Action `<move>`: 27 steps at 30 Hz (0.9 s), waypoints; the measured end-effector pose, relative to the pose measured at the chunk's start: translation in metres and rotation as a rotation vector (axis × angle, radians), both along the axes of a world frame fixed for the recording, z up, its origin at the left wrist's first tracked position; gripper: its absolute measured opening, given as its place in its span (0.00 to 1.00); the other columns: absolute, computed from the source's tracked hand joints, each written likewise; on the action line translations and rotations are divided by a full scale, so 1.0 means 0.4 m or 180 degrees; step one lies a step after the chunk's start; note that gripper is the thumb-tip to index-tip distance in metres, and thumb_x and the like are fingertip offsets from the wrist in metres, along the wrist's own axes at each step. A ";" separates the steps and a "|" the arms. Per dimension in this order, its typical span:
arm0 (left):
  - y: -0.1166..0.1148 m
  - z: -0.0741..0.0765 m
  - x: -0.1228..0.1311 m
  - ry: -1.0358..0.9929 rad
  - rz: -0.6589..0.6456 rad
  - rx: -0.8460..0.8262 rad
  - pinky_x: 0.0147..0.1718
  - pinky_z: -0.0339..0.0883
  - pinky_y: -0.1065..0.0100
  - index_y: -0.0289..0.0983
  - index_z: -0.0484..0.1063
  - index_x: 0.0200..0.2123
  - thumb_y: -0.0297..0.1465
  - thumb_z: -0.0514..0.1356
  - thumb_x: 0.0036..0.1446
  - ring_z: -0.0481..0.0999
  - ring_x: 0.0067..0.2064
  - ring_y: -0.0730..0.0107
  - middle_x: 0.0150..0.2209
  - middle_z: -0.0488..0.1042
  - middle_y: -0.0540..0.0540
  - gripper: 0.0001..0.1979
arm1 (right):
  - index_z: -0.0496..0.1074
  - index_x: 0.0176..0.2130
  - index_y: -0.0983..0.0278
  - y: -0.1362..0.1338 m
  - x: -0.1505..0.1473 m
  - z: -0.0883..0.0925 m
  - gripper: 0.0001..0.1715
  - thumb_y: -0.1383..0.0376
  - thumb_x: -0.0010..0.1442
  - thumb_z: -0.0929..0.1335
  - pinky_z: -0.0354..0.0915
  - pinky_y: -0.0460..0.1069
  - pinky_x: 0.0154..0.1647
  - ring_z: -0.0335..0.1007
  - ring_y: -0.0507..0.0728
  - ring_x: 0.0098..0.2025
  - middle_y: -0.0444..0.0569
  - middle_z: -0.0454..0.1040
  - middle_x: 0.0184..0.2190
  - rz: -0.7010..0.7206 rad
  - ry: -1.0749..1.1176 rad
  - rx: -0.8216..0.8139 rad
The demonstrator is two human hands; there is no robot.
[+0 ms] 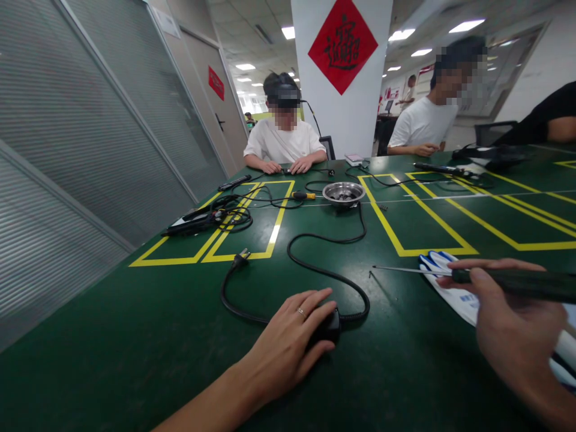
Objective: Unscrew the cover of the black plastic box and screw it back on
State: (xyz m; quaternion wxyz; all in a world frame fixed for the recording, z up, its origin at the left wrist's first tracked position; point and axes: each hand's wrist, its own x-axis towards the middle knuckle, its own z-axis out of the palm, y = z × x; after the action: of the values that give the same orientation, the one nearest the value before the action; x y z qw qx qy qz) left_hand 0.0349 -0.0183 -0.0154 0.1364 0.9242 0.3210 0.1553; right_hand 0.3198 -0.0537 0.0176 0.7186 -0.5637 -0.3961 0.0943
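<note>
My left hand point(292, 336) rests over a small black box point(332, 327) on the green table, its fingers wrapped round the top and side. A black cord point(315, 270) runs from the box towards the bowl, and another ends in a plug point(242, 258). In my right hand point(513, 312) is a screwdriver point(517, 283) with a dark handle, its thin shaft pointing left. Just below the screwdriver's tip, a small screw point(370, 274) stands on the table. A white and blue glove point(454, 294) lies partly under my right hand.
A metal bowl point(343, 193) with small dark parts stands mid-table, beside a yellow-handled screwdriver point(303, 196). Tangled black cables point(234, 219) lie at the left. Yellow tape point(427, 252) marks rectangles. Across the table sit a person in a headset point(284, 141) and another person point(423, 126).
</note>
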 end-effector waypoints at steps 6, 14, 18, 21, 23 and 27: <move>-0.008 0.029 -0.011 0.0238 -0.0019 -0.0029 0.60 0.57 0.48 0.40 0.52 0.63 0.34 0.59 0.61 0.57 0.63 0.53 0.65 0.54 0.39 0.30 | 0.67 0.38 0.64 -0.001 0.005 0.001 0.13 0.63 0.53 0.71 0.75 0.53 0.34 0.76 0.56 0.29 0.48 0.76 0.33 0.0071 0.0013 -0.0155; 0.027 0.024 -0.064 -0.0318 0.0156 -0.0581 0.53 0.65 0.57 0.40 0.62 0.54 0.28 0.60 0.59 0.69 0.53 0.61 0.52 0.68 0.42 0.20 | 0.68 0.38 0.63 -0.004 -0.005 0.003 0.12 0.62 0.53 0.70 0.75 0.56 0.33 0.76 0.57 0.31 0.47 0.75 0.33 -0.0042 0.0012 0.0071; 0.031 -0.002 -0.049 -0.0616 0.0250 -0.0701 0.54 0.65 0.58 0.41 0.62 0.54 0.30 0.62 0.59 0.69 0.55 0.62 0.54 0.68 0.43 0.20 | 0.68 0.38 0.62 -0.006 -0.010 0.006 0.14 0.64 0.49 0.71 0.75 0.61 0.33 0.75 0.60 0.33 0.47 0.75 0.31 0.0072 0.0214 0.0477; 0.028 -0.003 -0.042 -0.0678 0.0351 -0.0728 0.56 0.63 0.57 0.41 0.62 0.54 0.31 0.62 0.59 0.67 0.57 0.61 0.57 0.66 0.43 0.20 | 0.68 0.36 0.61 -0.015 -0.022 0.011 0.13 0.64 0.48 0.72 0.74 0.60 0.31 0.75 0.61 0.33 0.48 0.75 0.30 0.0274 0.0508 0.0471; 0.028 0.002 -0.043 -0.0767 0.0420 -0.0708 0.56 0.63 0.58 0.40 0.62 0.52 0.29 0.57 0.62 0.67 0.56 0.63 0.56 0.66 0.43 0.15 | 0.68 0.36 0.61 -0.026 -0.039 0.014 0.13 0.66 0.48 0.72 0.74 0.57 0.29 0.75 0.60 0.34 0.48 0.75 0.30 0.0452 0.0743 0.0437; 0.035 0.007 -0.051 -0.1043 0.0514 -0.0581 0.55 0.63 0.59 0.39 0.64 0.49 0.24 0.47 0.66 0.68 0.53 0.66 0.51 0.68 0.44 0.11 | 0.68 0.37 0.58 -0.053 -0.076 0.008 0.14 0.67 0.48 0.72 0.75 0.54 0.28 0.76 0.60 0.34 0.48 0.75 0.32 0.0864 0.1046 0.0243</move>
State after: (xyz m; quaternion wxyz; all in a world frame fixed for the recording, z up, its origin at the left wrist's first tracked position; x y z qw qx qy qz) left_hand 0.0146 -0.0041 -0.0126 0.2571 0.8417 0.3803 0.2843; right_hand 0.2894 -0.0750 0.0208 0.7751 -0.4546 -0.3491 0.2658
